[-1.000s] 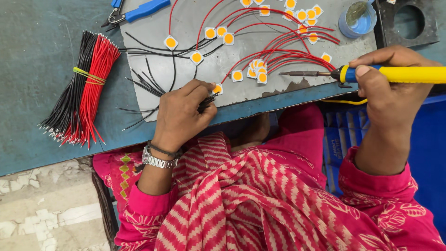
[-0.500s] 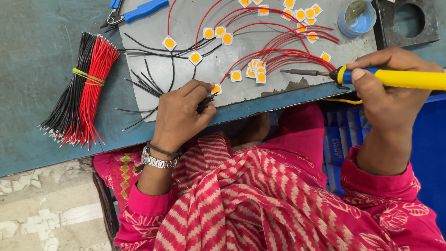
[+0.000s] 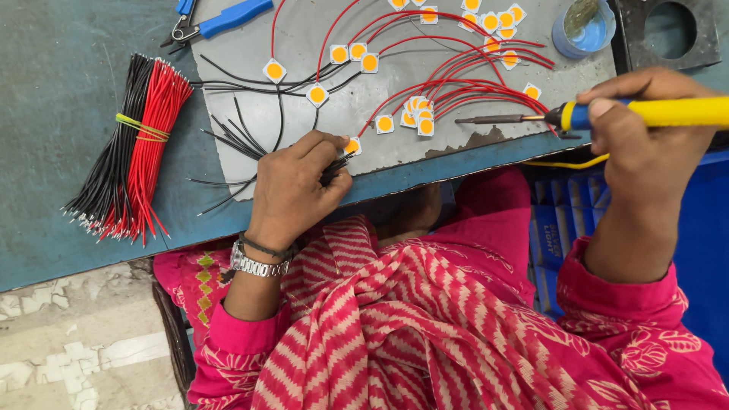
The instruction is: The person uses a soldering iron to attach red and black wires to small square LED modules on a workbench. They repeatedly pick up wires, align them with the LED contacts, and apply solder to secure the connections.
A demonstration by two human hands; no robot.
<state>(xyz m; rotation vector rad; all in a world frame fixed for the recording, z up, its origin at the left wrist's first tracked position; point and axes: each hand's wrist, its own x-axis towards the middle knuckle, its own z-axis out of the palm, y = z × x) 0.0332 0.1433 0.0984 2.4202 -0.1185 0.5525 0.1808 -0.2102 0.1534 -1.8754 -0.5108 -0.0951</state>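
Your left hand (image 3: 292, 186) lies palm down, the back of it facing up, with the fingers bent and the fingertips pinched together toward the right. Its wrist is straight and the forearm goes down toward your body. Your right hand (image 3: 645, 144) is raised at the right side, the fingers curled closed in a grip, thumb on top. Its forearm goes down, slightly tilted.

Work setting seen from above. A blue-grey table (image 3: 53, 114) with a worn, scuffed top carries a grey mat (image 3: 471, 76). Beneath its near edge lies a pale, cracked stone floor (image 3: 68, 349). Lighting is even, with soft shadows.
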